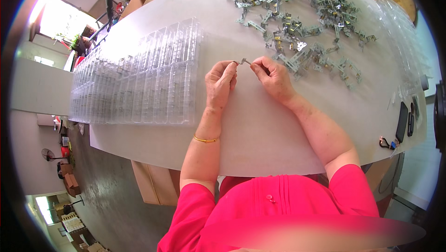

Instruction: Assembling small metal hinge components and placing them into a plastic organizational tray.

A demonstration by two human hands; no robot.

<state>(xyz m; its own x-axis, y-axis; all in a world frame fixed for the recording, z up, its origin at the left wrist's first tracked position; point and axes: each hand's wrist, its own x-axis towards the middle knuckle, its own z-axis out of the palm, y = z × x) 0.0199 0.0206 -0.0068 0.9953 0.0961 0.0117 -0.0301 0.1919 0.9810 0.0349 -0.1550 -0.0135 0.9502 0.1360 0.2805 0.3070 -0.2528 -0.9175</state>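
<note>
Over the middle of the table, a small silvery metal bracket (243, 61) is held between my two hands. My left hand (220, 81) pinches one end of it between thumb and finger. From the other side, my right hand (274, 78) grips the opposite end the same way. Just beyond and to the right lies a loose heap of similar metal brackets (320, 8), some with brass-coloured parts. Left of my hands stands a clear plastic compartment tray (197, 61), and several of its slots contain small metal parts. Fine details of the held bracket are too small to make out.
The pale table (260, 145) curves around me. Stacked clear plastic trays (399, 43) stand along its right side. Near the right edge lie a dark flat case (402, 122) and a tool with orange and blue handles (386, 143). A cardboard box (151, 182) sits below the front edge.
</note>
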